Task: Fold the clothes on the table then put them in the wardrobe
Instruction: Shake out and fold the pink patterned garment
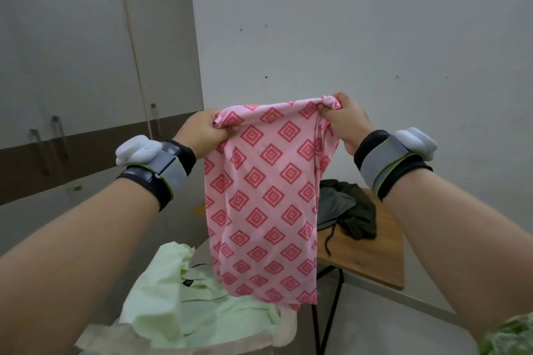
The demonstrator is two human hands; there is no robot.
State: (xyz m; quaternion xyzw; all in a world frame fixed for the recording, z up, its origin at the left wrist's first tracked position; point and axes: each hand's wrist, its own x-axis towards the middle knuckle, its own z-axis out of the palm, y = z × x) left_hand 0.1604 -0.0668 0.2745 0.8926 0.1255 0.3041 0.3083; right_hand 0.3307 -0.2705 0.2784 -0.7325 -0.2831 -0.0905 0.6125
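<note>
**Two hands hold up a pink cloth**

Both hands pinch the top edge of the pink cloth. The left hand has its grip closed on the cloth's left corner, fingers curled round bunched fabric. The right hand has its grip closed on the right corner, fabric gathered in the fist. Each wrist wears a dark band with a white block.

The cloth, patterned with red diamonds, hangs in the air above the surface. Below the cloth's lower left lies a pale green garment. Right of the cloth, a dark garment is heaped on the wooden surface, a cord trailing from it. Left of the cloth, behind the left hand, stands a grey wardrobe with its doors shut.
</note>
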